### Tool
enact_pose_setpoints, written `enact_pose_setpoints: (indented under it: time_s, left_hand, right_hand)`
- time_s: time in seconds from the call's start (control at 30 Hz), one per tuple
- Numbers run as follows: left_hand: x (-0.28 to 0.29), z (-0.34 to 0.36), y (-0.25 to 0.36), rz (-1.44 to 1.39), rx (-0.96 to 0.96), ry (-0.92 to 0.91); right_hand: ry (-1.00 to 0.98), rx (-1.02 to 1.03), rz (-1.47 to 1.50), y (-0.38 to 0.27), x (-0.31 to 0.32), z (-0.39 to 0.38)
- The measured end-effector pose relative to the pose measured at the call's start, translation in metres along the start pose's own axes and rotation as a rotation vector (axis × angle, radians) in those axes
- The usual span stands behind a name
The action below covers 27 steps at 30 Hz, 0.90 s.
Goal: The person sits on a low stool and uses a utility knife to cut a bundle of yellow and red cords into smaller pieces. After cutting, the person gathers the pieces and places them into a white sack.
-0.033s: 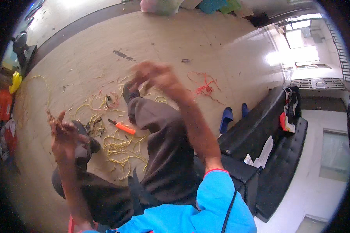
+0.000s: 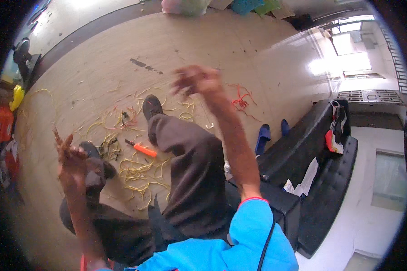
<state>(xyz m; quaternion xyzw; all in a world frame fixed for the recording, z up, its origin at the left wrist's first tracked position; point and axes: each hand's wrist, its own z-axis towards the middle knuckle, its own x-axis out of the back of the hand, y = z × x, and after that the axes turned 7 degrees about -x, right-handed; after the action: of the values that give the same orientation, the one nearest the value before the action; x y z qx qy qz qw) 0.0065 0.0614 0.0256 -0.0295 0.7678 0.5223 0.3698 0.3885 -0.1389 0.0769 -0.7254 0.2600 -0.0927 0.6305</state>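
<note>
The right hand (image 2: 201,81) has swung off to the person's right, away from the right shoe (image 2: 153,106), which was partly covered a moment ago and now shows plainly. Beside the right forearm (image 2: 235,140), a small white scrap (image 2: 210,126) has come into sight. The left hand (image 2: 72,165) has perhaps dipped slightly; it's too blurred for me to swear.

1. Through the head-worn left fisheye camera, I look down over dark trousers (image 2: 192,167) to the floor (image 2: 203,40).
2. The left hand (image 2: 71,157) and right hand (image 2: 197,81) are nearer me than the floor.
3. Rightward, my wide view curves the black sofa (image 2: 294,147).
</note>
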Motion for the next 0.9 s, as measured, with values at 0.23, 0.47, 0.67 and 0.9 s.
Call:
enact_pose_setpoints:
  time_s: [0.23, 0.47, 0.67, 0.9]
  left_hand:
    - [0.039, -0.019, -0.005, 0.425, 0.178, 0.134]
    - [0.052, -0.031, -0.004, 1.126, -0.027, 0.486]
    - [0.005, 0.016, -0.006, 0.396, 0.396, 0.155]
    - [-0.058, 0.022, -0.027, 0.426, 0.261, 0.239]
  right_hand:
    - [0.962, -0.677, -0.263, 0.241, 0.305, -0.052]
    - [1.158, -0.739, -0.663, 0.340, 0.342, -0.014]
    - [1.001, -0.650, -0.368, 0.364, 0.364, -0.027]
    - [0.745, -0.193, -0.008, 0.164, 0.226, -0.010]
